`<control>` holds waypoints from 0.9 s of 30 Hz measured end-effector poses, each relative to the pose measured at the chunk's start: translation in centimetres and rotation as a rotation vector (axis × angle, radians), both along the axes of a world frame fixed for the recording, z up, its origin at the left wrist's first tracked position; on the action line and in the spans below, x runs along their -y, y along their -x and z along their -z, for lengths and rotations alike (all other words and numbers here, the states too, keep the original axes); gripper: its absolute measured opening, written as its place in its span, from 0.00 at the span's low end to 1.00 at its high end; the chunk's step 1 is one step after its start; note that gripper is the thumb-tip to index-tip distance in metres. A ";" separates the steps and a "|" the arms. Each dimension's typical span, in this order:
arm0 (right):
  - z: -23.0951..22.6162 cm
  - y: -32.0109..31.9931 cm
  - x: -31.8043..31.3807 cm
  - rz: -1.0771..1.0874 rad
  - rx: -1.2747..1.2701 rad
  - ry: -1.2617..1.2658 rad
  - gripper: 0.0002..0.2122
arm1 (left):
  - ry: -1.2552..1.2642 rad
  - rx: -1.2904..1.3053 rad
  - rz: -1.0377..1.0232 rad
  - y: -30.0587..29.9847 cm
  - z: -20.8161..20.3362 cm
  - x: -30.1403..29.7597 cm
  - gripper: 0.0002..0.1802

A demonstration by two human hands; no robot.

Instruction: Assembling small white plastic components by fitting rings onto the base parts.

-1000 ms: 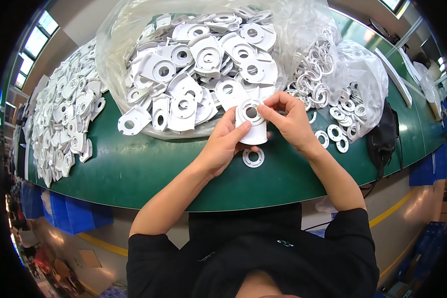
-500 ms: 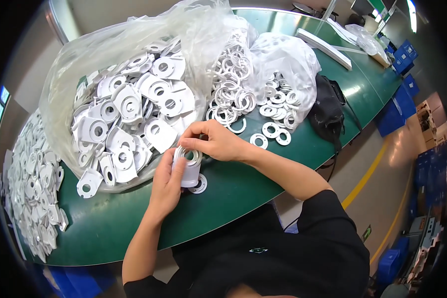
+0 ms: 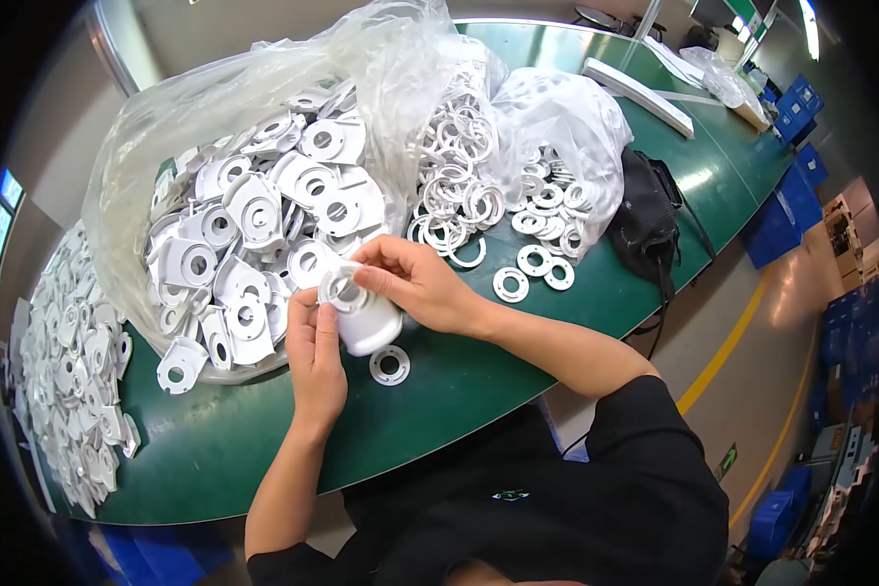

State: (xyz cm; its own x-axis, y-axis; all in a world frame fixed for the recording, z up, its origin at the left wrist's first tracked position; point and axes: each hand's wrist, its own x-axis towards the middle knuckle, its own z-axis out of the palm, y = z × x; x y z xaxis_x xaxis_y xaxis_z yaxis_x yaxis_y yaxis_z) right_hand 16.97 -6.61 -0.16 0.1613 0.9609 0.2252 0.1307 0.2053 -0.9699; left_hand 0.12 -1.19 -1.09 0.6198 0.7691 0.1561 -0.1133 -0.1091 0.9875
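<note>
Starting at the far left of the white plate [image 3: 361,317] held at the centre, a spread of finished-looking white parts [image 3: 73,381] is seen laid out along the green tabletop [image 3: 479,381], kept apart from the stock. Just left of and behind the plate, an open clear bag of white plates [image 3: 254,225] is propped within easy reach. The plate itself is gripped from below by the left hand [image 3: 314,356], fingers closed on its lower edge to steady it just above the tabletop. A white ring [image 3: 342,288] is pinched onto its top by the right hand [image 3: 415,283], thumb and forefinger closed. A spare ring [image 3: 389,364] lies just below the plate. Right of it, a bag of rings [image 3: 518,176] and a black pouch [image 3: 645,220] are set.
</note>
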 end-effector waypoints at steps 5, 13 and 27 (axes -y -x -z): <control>0.2 -0.1 -0.2 0.052 -0.091 -0.059 0.10 | 0.147 0.099 0.126 -0.6 -1.2 1.3 0.15; 0.3 0.0 0.1 -0.174 0.031 -0.069 0.09 | -0.019 -0.054 0.134 0.2 -0.9 -0.3 0.16; 0.1 0.9 0.1 -0.056 -0.306 0.063 0.07 | -0.317 -0.043 -0.107 -0.2 0.0 0.1 0.16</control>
